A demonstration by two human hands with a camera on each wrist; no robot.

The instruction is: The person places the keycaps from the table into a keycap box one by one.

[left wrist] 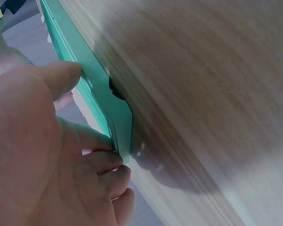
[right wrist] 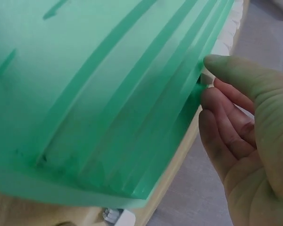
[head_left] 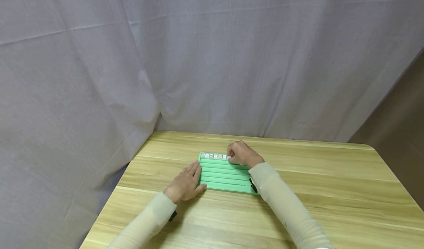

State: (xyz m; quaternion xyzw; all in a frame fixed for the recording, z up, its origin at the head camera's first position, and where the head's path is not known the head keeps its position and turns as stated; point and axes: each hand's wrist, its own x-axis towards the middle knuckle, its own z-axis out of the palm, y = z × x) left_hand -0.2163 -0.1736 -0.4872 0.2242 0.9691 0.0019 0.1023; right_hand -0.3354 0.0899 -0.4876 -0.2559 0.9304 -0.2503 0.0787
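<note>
A green ridged tray [head_left: 223,174] lies on the table, with a row of small white and pinkish tiles [head_left: 215,156] in its far groove. My left hand [head_left: 186,183] rests against the tray's left side, fingers extended along it and thumb at the near corner. In the left wrist view, the thumb and fingers touch the green rim [left wrist: 92,70]. At the right end of the tile row, my right hand [head_left: 243,154] pinches a small tile [right wrist: 207,79] between thumb and index finger. That hand and its sleeve cover the tray's right part in the head view.
The wooden table [head_left: 331,190] extends to the right and in front of the tray. A grey curtain [head_left: 225,65] hangs behind the table's far edge. Below the tray in the right wrist view is a small white and grey object [right wrist: 122,216], its kind unclear.
</note>
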